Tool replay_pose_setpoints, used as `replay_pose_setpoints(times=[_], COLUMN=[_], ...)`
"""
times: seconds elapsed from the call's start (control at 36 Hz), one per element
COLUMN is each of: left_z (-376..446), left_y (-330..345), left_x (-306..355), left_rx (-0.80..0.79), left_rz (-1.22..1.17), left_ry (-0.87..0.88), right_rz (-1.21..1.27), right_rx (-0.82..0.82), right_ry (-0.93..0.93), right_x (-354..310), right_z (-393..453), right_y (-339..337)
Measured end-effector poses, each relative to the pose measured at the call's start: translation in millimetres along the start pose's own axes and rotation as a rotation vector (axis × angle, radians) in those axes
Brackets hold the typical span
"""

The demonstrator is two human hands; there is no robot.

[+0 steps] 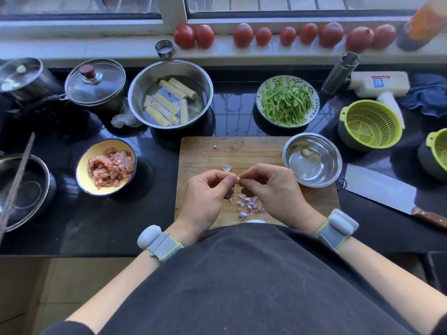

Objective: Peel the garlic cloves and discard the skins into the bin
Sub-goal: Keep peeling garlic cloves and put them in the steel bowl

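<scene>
Over the wooden cutting board (208, 151), my left hand (205, 192) and my right hand (273, 187) meet fingertip to fingertip and pinch one small garlic clove (238, 178) between them. Purple-white garlic skins (248, 204) lie scattered on the board just below my hands, and one pale skin piece (227, 168) lies just beyond them. A small steel bowl (312, 163) to the right of the board holds two peeled cloves (306, 152). A tiny bit of garlic (214, 147) sits near the board's far edge. No bin is in view.
A cleaver (379, 189) lies right of the board. Beyond it stand a steel pot of tofu sticks (170, 93), a plate of green strips (287, 101) and two green colanders (371, 123). A yellow bowl of minced meat (106, 166) sits left. Tomatoes (285, 36) line the windowsill.
</scene>
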State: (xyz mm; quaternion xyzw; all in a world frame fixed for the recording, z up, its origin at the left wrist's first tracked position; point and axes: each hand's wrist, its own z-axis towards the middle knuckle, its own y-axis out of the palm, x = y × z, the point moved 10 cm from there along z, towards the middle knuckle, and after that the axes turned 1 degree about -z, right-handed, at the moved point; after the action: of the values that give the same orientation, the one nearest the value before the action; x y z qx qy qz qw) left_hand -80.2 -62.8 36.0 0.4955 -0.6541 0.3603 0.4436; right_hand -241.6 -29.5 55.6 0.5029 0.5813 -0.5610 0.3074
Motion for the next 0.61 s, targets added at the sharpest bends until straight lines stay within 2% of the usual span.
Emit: replay_pose_setpoints(times=[0.14, 0.31, 0.44, 0.61], left_z=[0.2, -0.3, -1.9, -2.9], left_y=[0.6, 2.2, -0.4, -1.1], left_x=[-5.3, -11.7, -0.7, 13.0], left_rx=[0.006, 0.009, 0.022, 0.013], left_rz=[-0.063, -0.185, -0.041, 0.141], left_ry=[-0.037, -0.098, -0.014, 0.078], right_rz=[0.066, -0.157, -0.379, -0.489], right_rx=[0.022, 0.036, 0.052, 0.057], right_ry=[0.054, -0.085, -0.275, -0.315], right_x=[1.4, -10.4, -31.3, -40.7], right_z=[-0.3, -3.5, -8.5, -9.2], right_y=[-0.9, -1.4, 2.1, 2.4])
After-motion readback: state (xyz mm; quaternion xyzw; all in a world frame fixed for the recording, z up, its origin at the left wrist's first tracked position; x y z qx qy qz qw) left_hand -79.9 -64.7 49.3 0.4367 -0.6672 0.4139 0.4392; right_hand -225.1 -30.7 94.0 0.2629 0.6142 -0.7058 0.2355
